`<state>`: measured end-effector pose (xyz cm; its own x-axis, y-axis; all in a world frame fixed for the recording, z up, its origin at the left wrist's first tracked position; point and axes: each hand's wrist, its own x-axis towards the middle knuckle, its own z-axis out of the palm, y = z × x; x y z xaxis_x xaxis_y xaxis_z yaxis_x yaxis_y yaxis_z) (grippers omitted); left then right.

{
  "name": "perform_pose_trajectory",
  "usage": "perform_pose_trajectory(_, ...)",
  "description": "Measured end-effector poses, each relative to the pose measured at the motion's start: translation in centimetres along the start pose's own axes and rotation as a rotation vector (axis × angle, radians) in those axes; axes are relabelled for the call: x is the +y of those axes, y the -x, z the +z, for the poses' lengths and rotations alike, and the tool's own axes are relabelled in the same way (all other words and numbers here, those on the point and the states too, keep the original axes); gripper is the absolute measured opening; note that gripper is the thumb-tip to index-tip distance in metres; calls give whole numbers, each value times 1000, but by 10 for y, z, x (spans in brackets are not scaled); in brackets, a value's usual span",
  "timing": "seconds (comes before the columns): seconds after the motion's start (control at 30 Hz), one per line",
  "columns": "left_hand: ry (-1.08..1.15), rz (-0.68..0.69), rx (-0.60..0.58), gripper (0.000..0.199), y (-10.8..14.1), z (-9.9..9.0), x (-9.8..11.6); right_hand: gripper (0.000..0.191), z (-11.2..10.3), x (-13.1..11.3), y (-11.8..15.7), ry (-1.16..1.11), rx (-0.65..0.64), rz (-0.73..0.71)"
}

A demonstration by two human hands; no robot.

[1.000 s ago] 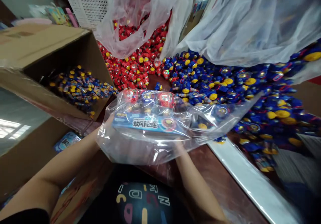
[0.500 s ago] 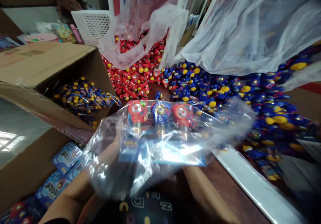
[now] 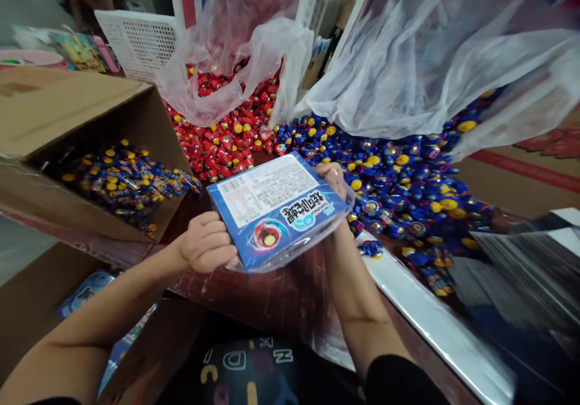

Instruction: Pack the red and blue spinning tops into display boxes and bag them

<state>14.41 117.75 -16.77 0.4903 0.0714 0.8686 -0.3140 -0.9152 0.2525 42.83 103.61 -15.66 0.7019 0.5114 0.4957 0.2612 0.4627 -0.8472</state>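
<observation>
A blue printed box (image 3: 272,202) in clear plastic wrap is held up in front of me, tilted, with its white text panel facing me. My left hand (image 3: 209,243) is closed on its left end, the fingers curled over the wrap. My right hand (image 3: 334,178) grips the far right corner, partly hidden behind the box and plastic. Just beyond the box lie heaps of small red toys (image 3: 224,148) and small blue-and-yellow toys (image 3: 389,151).
An open cardboard box (image 3: 81,100) lies on its side at left, with small wrapped pieces spilling out. More blue packs (image 3: 86,293) sit in a carton below. White plastic sleeves (image 3: 435,308) lie at right. Thin plastic bags (image 3: 385,60) hang behind. A person (image 3: 347,9) stands at the back.
The box has turned over: toys in its front showed before, and now the printed text panel does. The loose wrap now lies closer around it, and both hands have come into sight.
</observation>
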Motion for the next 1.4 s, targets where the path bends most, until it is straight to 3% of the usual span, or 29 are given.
perform_pose_trajectory(0.1,-22,537,-178,24,-11,-3,6,54,-3,17,7,-42,-13,16)
perform_pose_trajectory(0.17,-37,641,-259,15,-14,-7,4,56,-4,24,11,-69,-23,33)
perform_pose_trajectory(0.23,-6,532,-361,14,-14,-14,1,59,-6,25,11,-93,-33,42)
perform_pose_trajectory(0.3,26,329,-525,23,-15,-26,-1,63,-10,22,9,-107,-60,48)
perform_pose_trajectory(0.37,8,119,-695,21,-21,-41,0,67,-15,14,5,-104,-106,60)
perform_pose_trajectory(0.47,-51,18,-836,17,-48,-71,5,64,-23,-8,-6,-100,-142,72)
perform_pose_trajectory(0.57,-88,32,-767,20,-88,-105,12,63,-31,-40,-18,-149,-88,-11)
perform_pose_trajectory(0.63,-120,-34,-673,20,-108,-122,19,58,-40,-60,-26,-141,-77,-89)
perform_pose_trajectory(0.7,-69,-137,-624,23,-116,-129,26,47,-50,-76,-33,-72,-113,-135)
perform_pose_trajectory(0.8,185,-311,-526,18,-105,-120,36,31,-57,-99,-42,127,-228,-160)
perform_pose_trajectory(0.83,262,-370,-468,16,-99,-115,38,25,-53,-109,-43,209,-284,-170)
perform_pose_trajectory(0.9,327,-444,-357,35,-87,-105,41,26,-30,-136,-41,368,-414,-220)
perform_pose_trajectory(0.97,292,-458,-290,65,-79,-99,42,36,13,-167,-32,488,-551,-286)
perform_pose_trajectory(1.03,238,-458,-258,81,-76,-97,44,25,67,-192,-21,565,-700,-245)
perform_pose_trajectory(1.1,217,-472,-235,89,-75,-98,46,15,118,-202,-13,539,-945,17)
perform_pose_trajectory(1.17,204,-480,-226,89,-75,-101,50,14,152,-194,-10,466,-1185,340)
perform_pose_trajectory(1.2,196,-481,-228,89,-75,-102,52,18,161,-186,-10,427,-1265,466)
perform_pose_trajectory(1.27,177,-477,-240,91,-74,-105,56,27,164,-167,-10,363,-1287,597)
perform_pose_trajectory(1.4,135,-474,-267,96,-75,-108,62,36,153,-148,-10,277,-1104,708)
